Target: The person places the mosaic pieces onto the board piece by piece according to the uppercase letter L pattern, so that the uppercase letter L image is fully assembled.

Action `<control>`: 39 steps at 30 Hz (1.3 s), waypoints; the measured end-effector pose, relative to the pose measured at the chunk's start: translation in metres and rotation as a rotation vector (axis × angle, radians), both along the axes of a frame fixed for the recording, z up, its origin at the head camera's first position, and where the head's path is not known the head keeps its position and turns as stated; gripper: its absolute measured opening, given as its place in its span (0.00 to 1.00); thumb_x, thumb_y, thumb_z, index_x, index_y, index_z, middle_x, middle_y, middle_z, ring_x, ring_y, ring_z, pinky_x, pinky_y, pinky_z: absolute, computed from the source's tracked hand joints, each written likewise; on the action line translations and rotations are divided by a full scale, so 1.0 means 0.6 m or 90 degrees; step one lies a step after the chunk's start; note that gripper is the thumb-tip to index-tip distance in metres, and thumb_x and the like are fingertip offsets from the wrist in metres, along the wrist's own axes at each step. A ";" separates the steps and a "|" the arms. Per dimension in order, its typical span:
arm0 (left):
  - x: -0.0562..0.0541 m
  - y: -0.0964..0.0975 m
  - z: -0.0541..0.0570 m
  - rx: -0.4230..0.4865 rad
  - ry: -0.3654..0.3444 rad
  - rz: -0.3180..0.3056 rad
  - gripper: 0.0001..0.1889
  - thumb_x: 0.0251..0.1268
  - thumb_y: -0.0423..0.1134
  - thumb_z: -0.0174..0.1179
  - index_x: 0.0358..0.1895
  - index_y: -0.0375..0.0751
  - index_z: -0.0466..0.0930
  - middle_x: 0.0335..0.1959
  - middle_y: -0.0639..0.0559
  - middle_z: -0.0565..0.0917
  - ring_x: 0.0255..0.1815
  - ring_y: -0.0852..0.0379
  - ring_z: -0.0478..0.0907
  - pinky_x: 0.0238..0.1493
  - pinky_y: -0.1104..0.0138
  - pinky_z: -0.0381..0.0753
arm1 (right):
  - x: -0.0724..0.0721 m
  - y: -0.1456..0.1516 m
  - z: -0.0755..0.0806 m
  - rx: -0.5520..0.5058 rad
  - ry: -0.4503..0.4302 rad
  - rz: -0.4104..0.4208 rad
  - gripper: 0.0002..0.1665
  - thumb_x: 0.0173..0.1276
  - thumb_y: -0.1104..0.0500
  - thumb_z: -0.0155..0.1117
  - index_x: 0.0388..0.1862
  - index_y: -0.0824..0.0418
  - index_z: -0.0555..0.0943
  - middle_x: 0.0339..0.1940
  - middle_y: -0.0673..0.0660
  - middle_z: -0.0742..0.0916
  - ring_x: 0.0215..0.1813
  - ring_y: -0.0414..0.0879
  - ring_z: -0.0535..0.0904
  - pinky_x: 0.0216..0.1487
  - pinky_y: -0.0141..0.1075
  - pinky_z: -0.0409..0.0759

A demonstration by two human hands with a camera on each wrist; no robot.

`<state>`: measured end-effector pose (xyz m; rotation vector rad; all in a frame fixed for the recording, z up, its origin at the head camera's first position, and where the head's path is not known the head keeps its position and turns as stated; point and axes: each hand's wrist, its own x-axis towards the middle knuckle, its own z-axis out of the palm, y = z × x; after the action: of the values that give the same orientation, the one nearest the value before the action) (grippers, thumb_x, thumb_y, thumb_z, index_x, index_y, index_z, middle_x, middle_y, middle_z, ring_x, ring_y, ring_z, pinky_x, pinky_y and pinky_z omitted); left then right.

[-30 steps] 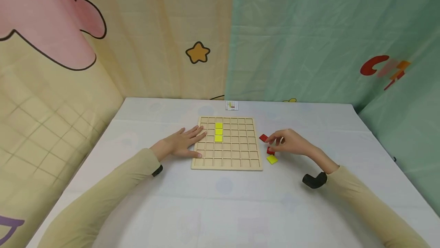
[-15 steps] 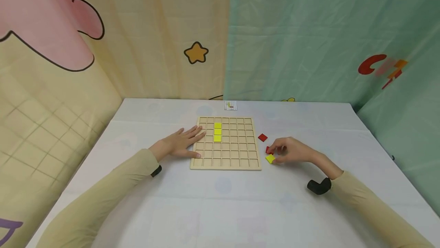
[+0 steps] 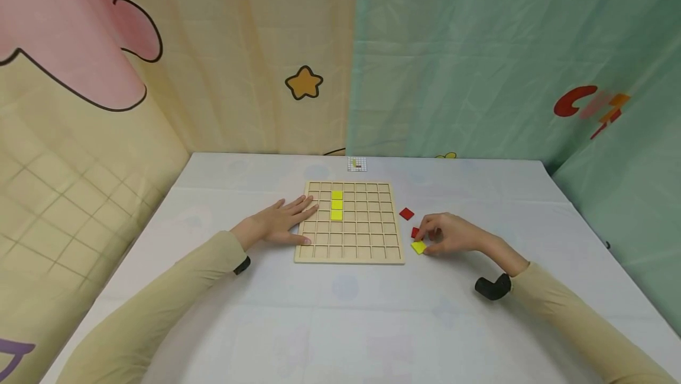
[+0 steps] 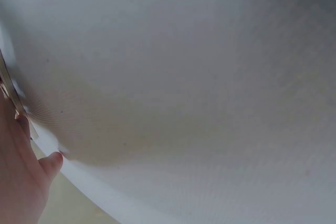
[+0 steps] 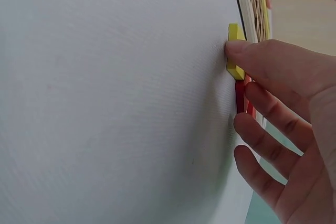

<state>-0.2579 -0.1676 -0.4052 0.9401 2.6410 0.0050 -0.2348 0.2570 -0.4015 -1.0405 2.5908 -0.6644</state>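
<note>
A square wooden grid board (image 3: 367, 259) lies on the table, with three yellow tiles (image 3: 337, 205) in a column of its cells. My left hand (image 3: 278, 223) rests flat with spread fingers on the board's left edge. Right of the board, my right hand (image 3: 452, 233) pinches a loose yellow tile (image 3: 418, 247) between thumb and finger. The right wrist view shows the thumb (image 5: 239, 47) against the tile's edge. One red tile (image 3: 415, 233) sits just behind it, partly hidden by the fingers. Another red tile (image 3: 407, 213) lies farther back.
A small printed grid card (image 3: 357, 163) lies behind the board near the table's back edge. Patterned curtains (image 3: 452, 77) hang behind the white table (image 3: 346, 325) and at both sides.
My right hand has moved from the red tiles slightly toward me, onto the loose yellow tile. The left hand stays on the board.
</note>
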 end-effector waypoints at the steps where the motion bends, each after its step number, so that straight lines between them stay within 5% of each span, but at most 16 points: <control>1: -0.001 0.000 -0.001 0.000 0.000 0.000 0.47 0.65 0.70 0.45 0.78 0.51 0.37 0.80 0.48 0.36 0.81 0.47 0.33 0.75 0.41 0.40 | 0.000 -0.001 0.001 0.006 0.005 -0.001 0.11 0.55 0.56 0.75 0.39 0.51 0.87 0.40 0.44 0.84 0.37 0.38 0.75 0.39 0.29 0.76; 19: -0.001 -0.001 -0.001 0.000 0.002 0.000 0.47 0.65 0.69 0.46 0.78 0.50 0.37 0.80 0.47 0.36 0.80 0.47 0.34 0.74 0.40 0.41 | -0.001 -0.019 0.003 0.006 0.094 -0.037 0.12 0.53 0.56 0.75 0.38 0.49 0.87 0.35 0.41 0.87 0.34 0.36 0.78 0.37 0.30 0.77; 32: 0.000 -0.001 0.004 0.000 -0.001 -0.007 0.47 0.65 0.69 0.45 0.78 0.49 0.37 0.80 0.46 0.36 0.80 0.46 0.34 0.74 0.41 0.41 | -0.016 -0.093 0.011 -0.050 0.196 -0.101 0.13 0.53 0.53 0.75 0.38 0.55 0.88 0.32 0.47 0.88 0.30 0.39 0.75 0.30 0.29 0.71; 39: 0.000 0.000 0.003 -0.004 -0.004 -0.003 0.47 0.65 0.69 0.45 0.78 0.50 0.37 0.80 0.46 0.36 0.80 0.46 0.34 0.75 0.41 0.41 | -0.022 -0.143 0.011 -0.084 0.174 -0.127 0.15 0.53 0.54 0.75 0.39 0.57 0.88 0.31 0.50 0.89 0.27 0.39 0.74 0.25 0.29 0.69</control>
<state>-0.2576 -0.1676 -0.4033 0.9435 2.6308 -0.0020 -0.2479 0.1711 -0.3950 -0.9774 2.9516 -0.8005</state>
